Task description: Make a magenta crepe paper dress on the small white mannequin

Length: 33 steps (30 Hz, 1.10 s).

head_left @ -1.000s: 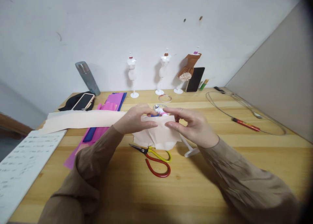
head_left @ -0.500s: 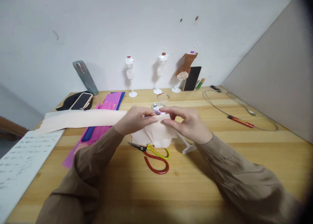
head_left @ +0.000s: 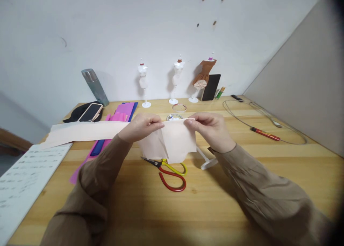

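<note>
My left hand [head_left: 141, 127] and my right hand [head_left: 211, 127] each pinch the top edge of a cream paper strip [head_left: 174, 140], holding a flat piece of it up between them. The strip's long tail [head_left: 86, 131] runs left across the table. Behind the held piece stands a small white mannequin, mostly hidden, with only its white stand [head_left: 208, 162] showing below my right wrist. Scissors [head_left: 169, 170] with red and yellow handles lie on the table just under the paper.
Pink and blue paper sheets [head_left: 118, 118] lie left of centre, near a phone [head_left: 91, 111] on a black cloth and a grey flask [head_left: 95, 86]. Three small mannequins [head_left: 177, 77] stand by the wall, one in a brown dress. A wire loop and red pen [head_left: 264, 134] lie right; white sheet [head_left: 24, 178] left.
My hands have moved apart and lifted, stretching the cream paper flat between them. The small mannequin's top, seen between my fingers before, is now hidden behind the paper.
</note>
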### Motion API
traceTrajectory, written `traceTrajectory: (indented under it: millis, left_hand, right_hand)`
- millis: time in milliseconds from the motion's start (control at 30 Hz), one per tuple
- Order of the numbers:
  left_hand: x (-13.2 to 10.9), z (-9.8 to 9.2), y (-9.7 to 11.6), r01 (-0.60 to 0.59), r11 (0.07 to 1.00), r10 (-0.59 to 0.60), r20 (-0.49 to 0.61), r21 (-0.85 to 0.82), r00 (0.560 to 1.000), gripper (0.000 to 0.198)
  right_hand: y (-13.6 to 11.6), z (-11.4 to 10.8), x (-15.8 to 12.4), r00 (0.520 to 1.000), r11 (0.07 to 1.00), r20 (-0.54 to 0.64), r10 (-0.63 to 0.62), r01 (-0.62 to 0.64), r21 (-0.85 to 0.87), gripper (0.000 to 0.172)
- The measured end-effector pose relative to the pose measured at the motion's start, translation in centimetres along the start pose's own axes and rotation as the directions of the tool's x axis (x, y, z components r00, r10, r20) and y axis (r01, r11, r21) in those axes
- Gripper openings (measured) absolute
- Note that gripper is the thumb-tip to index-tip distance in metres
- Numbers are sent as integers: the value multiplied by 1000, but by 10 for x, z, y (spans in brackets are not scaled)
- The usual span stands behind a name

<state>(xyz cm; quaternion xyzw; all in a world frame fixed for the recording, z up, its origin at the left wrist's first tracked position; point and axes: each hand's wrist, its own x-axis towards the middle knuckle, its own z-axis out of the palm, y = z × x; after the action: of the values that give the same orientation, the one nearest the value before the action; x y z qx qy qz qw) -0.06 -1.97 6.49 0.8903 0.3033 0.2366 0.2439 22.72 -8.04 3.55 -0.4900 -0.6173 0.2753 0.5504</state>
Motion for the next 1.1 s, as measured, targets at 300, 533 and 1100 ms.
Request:
traceTrajectory:
  millis: [300, 533, 1100]
  left_hand:
    - [-3, -13, -22, 231, 889, -221, 70, -396, 973, 30]
    - [1, 4, -42, 384, 606, -387, 164, -696, 907, 38]
    - [1, -6, -56, 267, 959, -280, 438, 94, 854, 9]
  right_hand:
    - [12, -5, 8, 954, 938, -118, 274, -238, 253, 28]
    - [29, -12, 19, 902, 906, 122, 414, -421, 46, 41]
    - [68, -28, 24, 555, 773, 539, 634, -454, -442, 34]
